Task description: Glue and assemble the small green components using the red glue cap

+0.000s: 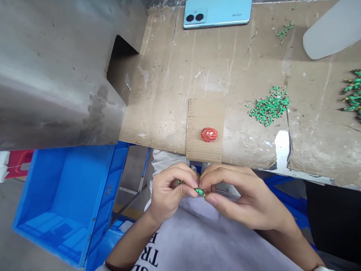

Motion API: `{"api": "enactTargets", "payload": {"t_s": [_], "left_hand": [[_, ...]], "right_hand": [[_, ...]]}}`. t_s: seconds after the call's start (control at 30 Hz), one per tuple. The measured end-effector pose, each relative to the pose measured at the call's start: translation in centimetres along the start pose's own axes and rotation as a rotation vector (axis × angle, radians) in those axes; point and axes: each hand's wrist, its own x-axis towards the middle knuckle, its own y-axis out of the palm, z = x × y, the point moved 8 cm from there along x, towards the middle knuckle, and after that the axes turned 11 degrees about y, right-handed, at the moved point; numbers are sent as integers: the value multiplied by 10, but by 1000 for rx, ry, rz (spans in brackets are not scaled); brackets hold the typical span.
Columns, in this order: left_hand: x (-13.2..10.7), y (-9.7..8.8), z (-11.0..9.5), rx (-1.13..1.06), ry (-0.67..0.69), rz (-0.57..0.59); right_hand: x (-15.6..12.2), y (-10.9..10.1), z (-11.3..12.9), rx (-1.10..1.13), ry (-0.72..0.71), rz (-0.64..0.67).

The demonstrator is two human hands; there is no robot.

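My left hand (173,188) is closed, pinching a small green piece with a yellow tip (199,191) between thumb and forefinger. Another bit of green (179,181) shows among its curled fingers. From the other side my right hand (246,197) meets it, thumb and fingertips pinched at the piece's yellow end. Both hands are over my lap, just off the table's near edge. Beyond them, a glossy red blob (209,135) sits on a small cardboard piece (205,110). To its right lies a heap of tiny green parts (270,107).
A larger green pile (359,96) lies at the right edge, near a whitish translucent container (335,30). A light-blue phone (220,12) rests at the back, with a few green parts (284,31) farther right. Left are a metal housing (58,68) and a blue crate (69,187).
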Motion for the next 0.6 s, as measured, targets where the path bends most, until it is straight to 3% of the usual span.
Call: {"api": "enactTargets", "payload": {"t_s": [0.13, 0.33, 0.47, 0.6], "left_hand": [[-2, 0, -7, 88, 120, -64], [3, 5, -14, 101, 190, -92], [7, 6, -16, 65, 121, -33], [4, 8, -20, 170, 45, 63]], "right_hand": [[-2, 4, 1, -1, 1, -68], [-12, 3, 3, 5, 9, -168], [-16, 1, 9, -72, -77, -170], [-18, -2, 13, -187, -204, -205]]}}
